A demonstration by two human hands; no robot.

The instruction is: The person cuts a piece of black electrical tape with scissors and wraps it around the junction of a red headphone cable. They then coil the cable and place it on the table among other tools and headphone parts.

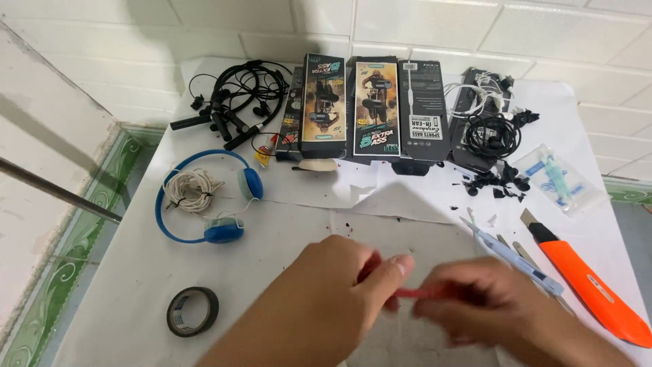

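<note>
My left hand point(326, 299) and my right hand point(489, 306) meet low in the middle of the view, over white paper. Between their fingertips they pinch a small thin red item point(411, 293); motion blur hides what it is. Just right of my right hand lie a pale blue craft knife point(509, 255) and an orange utility knife point(584, 285).
Blue headphones point(210, 197) with a coiled white cable lie at left, and a roll of black tape point(193, 311) sits below them. Earphone boxes point(370, 109) stand at the back, between black earphones point(234, 98) and tangled cables point(489, 126). A clear packet point(560, 180) lies at right.
</note>
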